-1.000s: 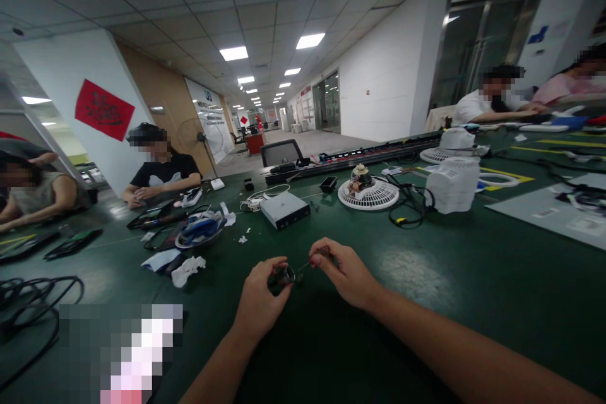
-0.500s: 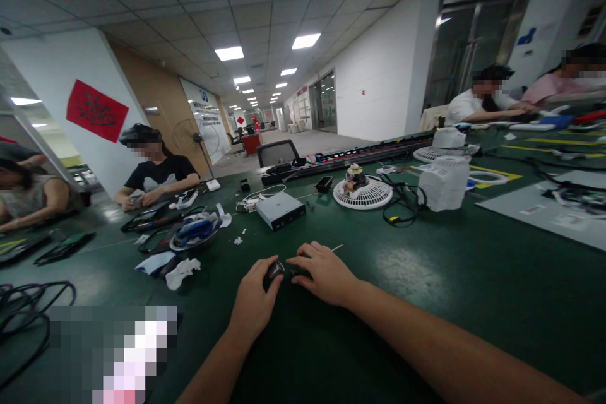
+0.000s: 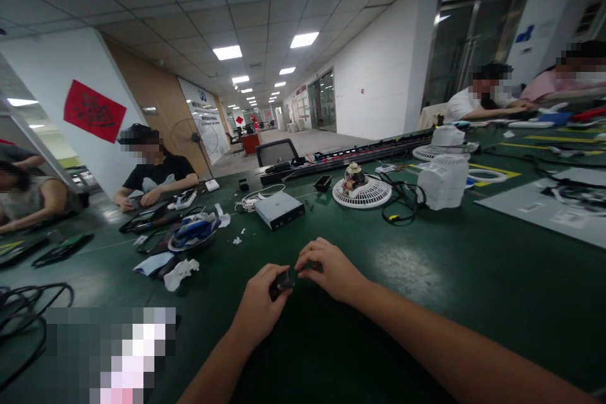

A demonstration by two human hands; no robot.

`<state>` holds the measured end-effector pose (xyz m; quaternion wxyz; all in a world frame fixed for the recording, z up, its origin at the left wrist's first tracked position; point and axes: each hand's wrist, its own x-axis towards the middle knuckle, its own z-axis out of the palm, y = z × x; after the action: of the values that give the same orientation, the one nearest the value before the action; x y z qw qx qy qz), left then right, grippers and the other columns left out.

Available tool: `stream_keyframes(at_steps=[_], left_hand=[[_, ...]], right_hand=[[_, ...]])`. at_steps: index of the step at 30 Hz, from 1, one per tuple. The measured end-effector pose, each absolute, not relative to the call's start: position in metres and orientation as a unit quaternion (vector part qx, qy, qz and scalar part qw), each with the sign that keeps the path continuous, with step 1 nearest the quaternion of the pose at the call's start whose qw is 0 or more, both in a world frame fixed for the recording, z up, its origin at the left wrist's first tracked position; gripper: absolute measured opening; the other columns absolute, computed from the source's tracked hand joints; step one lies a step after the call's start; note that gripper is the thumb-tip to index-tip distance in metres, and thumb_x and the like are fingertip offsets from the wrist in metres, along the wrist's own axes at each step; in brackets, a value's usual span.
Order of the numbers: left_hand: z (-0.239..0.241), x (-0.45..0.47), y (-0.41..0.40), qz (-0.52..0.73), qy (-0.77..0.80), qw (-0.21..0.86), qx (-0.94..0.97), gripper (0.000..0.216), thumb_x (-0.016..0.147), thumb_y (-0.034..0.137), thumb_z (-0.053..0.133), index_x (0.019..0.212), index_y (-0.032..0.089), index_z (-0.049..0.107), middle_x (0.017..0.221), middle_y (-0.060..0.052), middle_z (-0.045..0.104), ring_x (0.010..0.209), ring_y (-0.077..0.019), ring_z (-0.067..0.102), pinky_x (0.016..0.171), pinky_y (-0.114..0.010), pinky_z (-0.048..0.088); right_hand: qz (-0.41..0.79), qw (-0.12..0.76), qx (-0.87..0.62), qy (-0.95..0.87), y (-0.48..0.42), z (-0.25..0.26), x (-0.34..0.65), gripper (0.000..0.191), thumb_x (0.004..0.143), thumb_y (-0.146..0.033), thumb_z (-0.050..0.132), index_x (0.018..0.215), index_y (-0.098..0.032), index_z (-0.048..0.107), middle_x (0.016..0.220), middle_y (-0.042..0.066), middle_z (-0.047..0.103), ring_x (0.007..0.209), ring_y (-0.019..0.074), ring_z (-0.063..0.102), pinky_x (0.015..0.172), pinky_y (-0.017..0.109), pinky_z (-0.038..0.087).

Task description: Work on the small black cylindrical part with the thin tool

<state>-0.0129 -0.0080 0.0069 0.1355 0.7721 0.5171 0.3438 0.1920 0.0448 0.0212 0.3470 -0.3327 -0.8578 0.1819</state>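
Over the green tabletop (image 3: 473, 265), front centre | dark cylindrical part (image 3: 283, 283): pinched between thumb and fingers of left hand (image 3: 255, 300), long axis slanting up rightward, one end facing right hand (image 3: 334, 274) | hands near, apart; right fingers curled, whether gripping anything: cannot tell.

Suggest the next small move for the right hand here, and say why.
Probably ease the right hand slightly left, bringing its fingertips onto the end of the small dark part. The left hand grips that part between thumb and fingers, with one end facing the right fingertips, which appear just short of it. Whether they hold anything is too small to tell.
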Motion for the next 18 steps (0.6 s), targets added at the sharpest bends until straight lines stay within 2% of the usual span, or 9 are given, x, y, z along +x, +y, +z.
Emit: stream_keyframes(at_steps=[6, 14, 18], left_hand=[[0.0124, -0.0119, -0.0111, 0.333, 0.494, 0.152, 0.789, 0.035, 0.082, 0.019, 0.071, 0.115, 0.026, 0.068, 0.107, -0.004, 0.071, 0.096, -0.0221, 0.067, 0.086, -0.035, 0.054], [0.0126, -0.0108, -0.0124, 0.335, 0.482, 0.158, 0.794, 0.036, 0.081, 0.022, 0.074, 0.116, 0.025, 0.068, 0.108, -0.005, 0.073, 0.098, -0.0223, 0.067, 0.089, -0.035, 0.052], [0.0133, -0.0102, -0.0131, 0.337, 0.474, 0.159, 0.798, 0.037, 0.08, 0.019, 0.074, 0.116, 0.024, 0.068, 0.106, -0.004, 0.073, 0.097, -0.0219, 0.068, 0.089, -0.034, 0.052]], right_hand=[[0.195, 0.341, -0.304, -0.868, 0.0384, 0.0213, 0.1891, 0.014, 0.079, -0.017, 0.079, 0.092, -0.022, 0.077, 0.083, 0.002, 0.073, 0.087, 0.0194, 0.059, 0.078, 0.031, 0.047], [0.165, 0.38, -0.247, -0.876, 0.0418, 0.0152, 0.1896, 0.012, 0.081, -0.011, 0.076, 0.087, -0.021, 0.077, 0.089, 0.003, 0.07, 0.087, 0.018, 0.057, 0.075, 0.029, 0.046], [0.169, 0.394, -0.256, -0.866, 0.0435, 0.0117, 0.189, 0.009, 0.078, -0.013, 0.079, 0.081, -0.022, 0.077, 0.084, 0.002, 0.066, 0.083, 0.0171, 0.056, 0.072, 0.028, 0.044]])
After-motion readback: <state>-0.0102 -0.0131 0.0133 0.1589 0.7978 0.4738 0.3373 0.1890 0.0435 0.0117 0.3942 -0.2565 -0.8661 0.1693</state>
